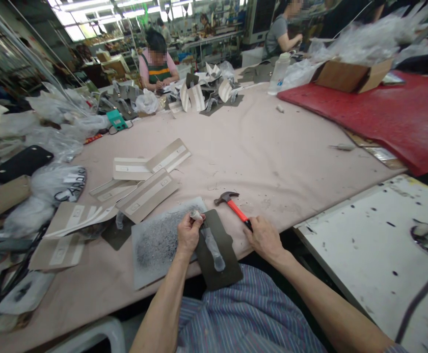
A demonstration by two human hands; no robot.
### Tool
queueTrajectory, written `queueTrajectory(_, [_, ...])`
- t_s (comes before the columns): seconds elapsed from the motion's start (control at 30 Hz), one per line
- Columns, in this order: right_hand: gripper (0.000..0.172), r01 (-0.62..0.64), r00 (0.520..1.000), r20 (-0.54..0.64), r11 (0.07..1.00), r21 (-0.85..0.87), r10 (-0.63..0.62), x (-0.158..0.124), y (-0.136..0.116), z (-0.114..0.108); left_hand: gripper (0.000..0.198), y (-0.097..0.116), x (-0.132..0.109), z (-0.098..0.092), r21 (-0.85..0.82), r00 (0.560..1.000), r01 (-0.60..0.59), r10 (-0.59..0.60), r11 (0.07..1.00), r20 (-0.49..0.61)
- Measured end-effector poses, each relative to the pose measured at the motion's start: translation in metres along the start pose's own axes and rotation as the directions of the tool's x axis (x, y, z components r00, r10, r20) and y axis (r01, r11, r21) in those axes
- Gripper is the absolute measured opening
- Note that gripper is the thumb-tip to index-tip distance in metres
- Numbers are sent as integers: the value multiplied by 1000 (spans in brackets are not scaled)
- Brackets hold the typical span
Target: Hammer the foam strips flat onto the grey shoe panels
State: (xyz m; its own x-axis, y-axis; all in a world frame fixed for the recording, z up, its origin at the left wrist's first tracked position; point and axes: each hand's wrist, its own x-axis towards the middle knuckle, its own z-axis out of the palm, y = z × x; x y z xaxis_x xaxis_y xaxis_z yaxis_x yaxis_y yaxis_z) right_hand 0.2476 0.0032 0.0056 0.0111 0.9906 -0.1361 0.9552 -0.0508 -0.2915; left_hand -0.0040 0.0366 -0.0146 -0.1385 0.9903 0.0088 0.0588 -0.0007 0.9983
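My left hand (pixel 188 234) is closed in a pinch around a white-wrapped awl (pixel 196 214); its tip is hard to make out. Below it lies a dark olive panel (pixel 227 250) with a strip of clear film along its middle. The panel partly overlaps a grey, pitted board (pixel 158 245) and hangs over the table edge towards my lap. My right hand (pixel 264 239) grips the black end of a claw hammer (pixel 238 208) with a red handle. The hammer's head rests on or just above the cloth.
Beige panels with white strips (pixel 147 196) lie on the left of the cloth-covered table (pixel 273 152). Another awl (pixel 342 146) lies to the right. A red sheet (pixel 376 108) holds a cardboard box (pixel 342 76). A white machine table (pixel 379 235) adjoins at right. A co-worker (pixel 157 63) sits opposite.
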Motion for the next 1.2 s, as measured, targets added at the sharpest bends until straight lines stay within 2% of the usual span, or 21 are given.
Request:
queueTrajectory(0.07, [17, -67, 994, 92, 981, 181, 51, 5, 0, -4, 29, 1, 0, 0, 8, 1000, 4, -4, 1000, 8])
queueTrajectory(0.17, [15, -198, 957, 279, 878, 437, 78, 16, -5, -13, 22, 4, -2, 0, 112, 999, -40, 38, 993, 23])
queueTrajectory(0.3, [7, -281, 881, 471, 740, 612, -55, 23, -23, -31, 13, 10, -6, 2, 320, 989, -145, 139, 936, 41])
queueTrajectory(0.37, [18, -309, 866, 490, 667, 677, -96, 21, -36, -45, 13, 13, -8, 4, 354, 986, -165, 160, 921, 44])
queueTrajectory(0.43, [30, -228, 920, 375, 632, 741, -109, 13, -46, -62, 13, 15, -10, 6, 369, 984, -177, 169, 912, 54])
queueTrajectory(0.5, [35, 22, 987, 95, 686, 727, -132, 4, -51, -77, 13, 16, -11, 7, 384, 981, -192, 181, 903, 66])
queueTrajectory(0.53, [35, 160, 985, -53, 738, 655, -166, -1, -51, -82, 13, 16, -12, 7, 390, 979, -202, 187, 899, 74])
queueTrajectory(0.57, [34, 266, 964, -155, 795, 545, -217, -5, -51, -86, 13, 16, -12, 7, 394, 978, -210, 195, 895, 79])
queueTrajectory(0.6, [32, 332, 943, -183, 842, 425, -279, -9, -49, -88, 13, 15, -12, 7, 398, 977, -215, 201, 892, 77])
queueTrajectory(0.67, [27, 383, 924, -88, 894, 232, -373, -13, -45, -93, 11, 12, -12, 7, 407, 976, -216, 206, 887, 70])
queueTrajectory(0.73, [25, 418, 905, 22, 898, 137, -425, -13, -44, -103, 10, 9, -12, 6, 412, 976, -215, 205, 885, 70])
queueTrajectory(0.77, [25, 434, 898, 9, 892, 129, -439, -12, -46, -112, 10, 8, -12, 6, 413, 976, -216, 204, 885, 74])
queueTrajectory(0.8, [26, 450, 893, -61, 881, 146, -446, -12, -49, -122, 11, 7, -12, 6, 411, 976, -218, 204, 885, 78])
queueTrajectory(0.87, [28, 470, 865, -314, 850, 236, -391, -11, -56, -139, 14, 6, -12, 6, 403, 975, -221, 207, 888, 78])
queueTrajectory(0.93, [30, 481, 805, -540, 803, 352, -246, -13, -62, -143, 16, 7, -12, 7, 397, 977, -214, 202, 892, 73])
queueTrajectory(0.97, [30, 486, 793, -571, 787, 381, -213, -15, -63, -138, 17, 7, -12, 7, 397, 978, -210, 198, 893, 71])
queueTrajectory(1.0, [30, 477, 809, -541, 795, 375, -231, -17, -63, -129, 17, 7, -12, 7, 401, 979, -205, 192, 893, 73])
queueTrajectory(1.03, [30, 460, 845, -450, 824, 332, -290, -19, -60, -119, 17, 7, -12, 7, 408, 980, -201, 185, 891, 78])
queueTrajectory(1.1, [28, 419, 907, -137, 891, 174, -399, -21, -52, -101, 19, 6, -12, 7, 416, 980, -198, 178, 887, 86])
queueTrajectory(1.13, [26, 398, 916, 5, 912, 98, -400, -22, -48, -94, 20, 6, -12, 7, 417, 980, -198, 178, 887, 87])
queueTrajectory(1.2, [25, 347, 928, 140, 938, 24, -347, -19, -39, -88, 21, 6, -13, 6, 408, 980, -201, 183, 891, 83])
